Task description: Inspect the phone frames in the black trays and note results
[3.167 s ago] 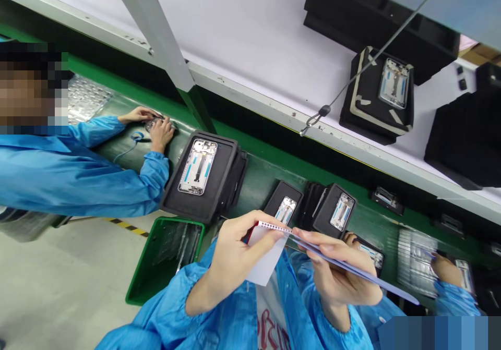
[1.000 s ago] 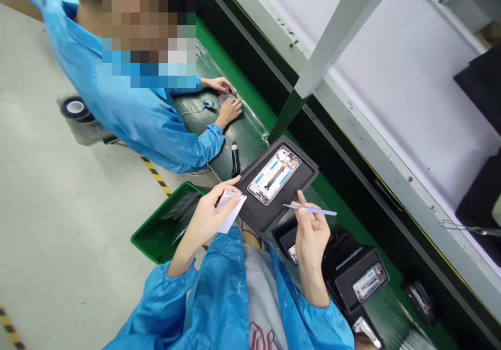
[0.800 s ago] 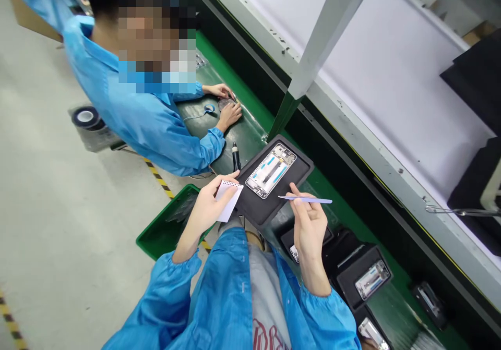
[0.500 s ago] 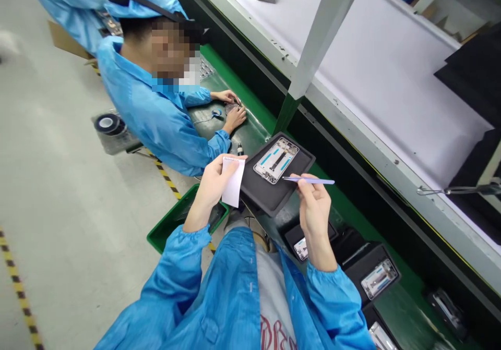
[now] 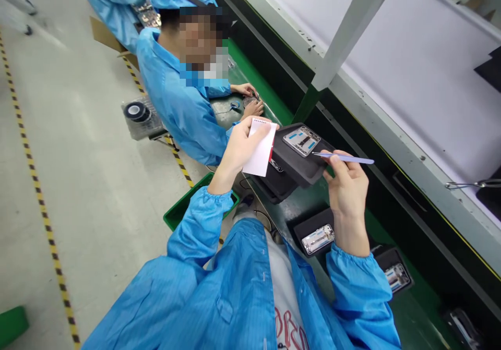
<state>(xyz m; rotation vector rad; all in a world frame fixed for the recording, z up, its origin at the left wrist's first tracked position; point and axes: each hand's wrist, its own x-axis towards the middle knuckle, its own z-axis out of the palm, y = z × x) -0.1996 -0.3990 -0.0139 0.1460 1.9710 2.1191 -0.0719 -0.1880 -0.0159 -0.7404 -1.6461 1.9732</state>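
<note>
My left hand is closed around a small white spiral notepad, thumb across its upper part. Its fingers reach behind the pad, beside a black tray; whether they grip the tray is hidden. On this tray lies a silver phone frame with blue strips. My right hand pinches lilac tweezers, their tip pointing left near the frame's edge. The lower fingers of that hand are by the tray's right corner. A second black tray shows below the first, with a dark part on it partly covered.
More phone frames lie on black trays to the right, such as this frame. A co-worker in a blue smock sits at the bench on the left. A green bin stands on the floor below. A white post rises behind the bench.
The upper tray with its phone frame has shifted relative to the bench, and the second tray beneath now shows. Both hands keep the notepad and tweezers. The whole view has shifted.
</note>
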